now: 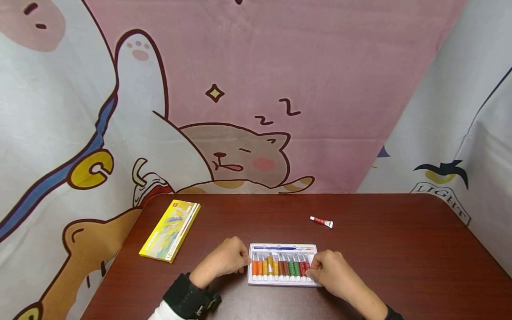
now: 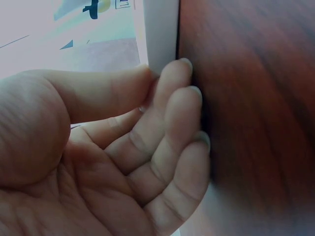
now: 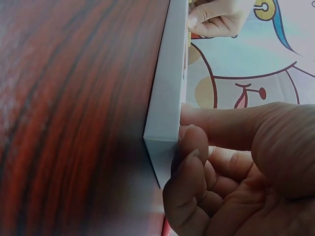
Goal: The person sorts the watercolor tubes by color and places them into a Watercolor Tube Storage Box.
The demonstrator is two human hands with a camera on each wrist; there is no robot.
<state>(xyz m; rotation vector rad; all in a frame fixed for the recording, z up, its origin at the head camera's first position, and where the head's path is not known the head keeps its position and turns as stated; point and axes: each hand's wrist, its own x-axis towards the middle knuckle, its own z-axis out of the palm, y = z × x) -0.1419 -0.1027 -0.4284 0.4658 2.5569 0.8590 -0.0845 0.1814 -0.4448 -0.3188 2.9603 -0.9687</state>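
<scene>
A white tray of paint tubes [image 1: 280, 283] lies near the front of the table. A row of tubes in orange, yellow, brown, green and red sits in it, with a blue-handled paintbrush [image 1: 276, 248] along its far side. My left hand [image 1: 229, 258] pinches the tray's left edge between thumb and fingers; its fingertips [image 2: 183, 108] are low beside the tabletop. At the opposite end my right hand [image 1: 335, 271] pinches the right edge near the front corner, with the thumb [image 3: 216, 123] on the rim. That hand hides the tray's right end.
A loose red paint tube [image 1: 322, 222] with a white cap lies farther back, right of the tray. The yellow paint box [image 1: 170, 231] lies flat at the table's left side. A cartoon-printed cloth [image 1: 320, 89] hangs behind the brown table [image 1: 400, 249].
</scene>
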